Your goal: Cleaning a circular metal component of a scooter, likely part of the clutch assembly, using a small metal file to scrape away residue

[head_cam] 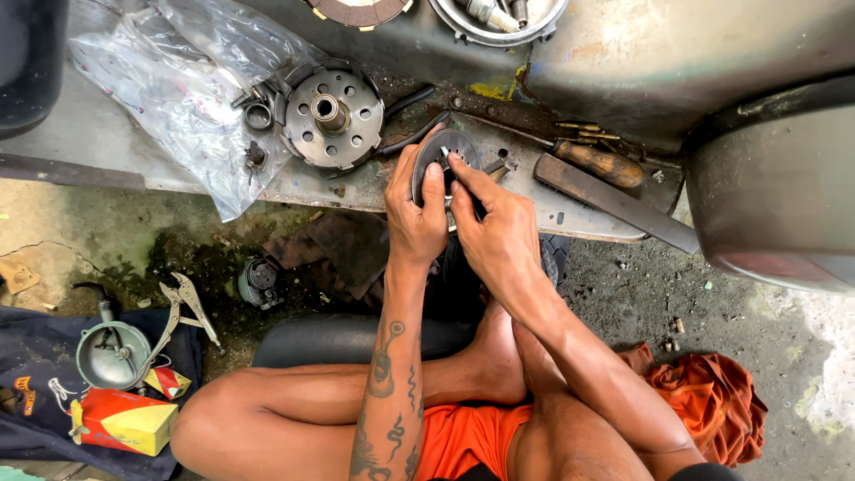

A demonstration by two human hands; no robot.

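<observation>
Head view, looking down: I sat cross-legged on the stained concrete floor [623, 294] with both bare hands raised to the grey metal ledge [356, 187] in front of me. My left hand [415, 214] was closed around the rim of a dark round metal disc [438, 151], thumb laid across its face, holding it tilted on edge against the ledge. My right hand [488, 223] pinched its fingertips together at the disc's centre, on a small part too small for me to make out. Just left of the disc lay a round grey drum-shaped metal hub with holes in its face and a short centre shaft [331, 116], partly resting on a crumpled clear plastic bag [178, 80]. To the right, a long flat blade with a worn wooden handle [614, 183] lay on the same ledge, near my right hand but apart from it. By my left knee sat chrome pliers [183, 307], a round grey metal cup [111, 354] and a red-and-yellow cardboard box [125, 420]. An orange rag [712, 401] lay crumpled by my right leg.
</observation>
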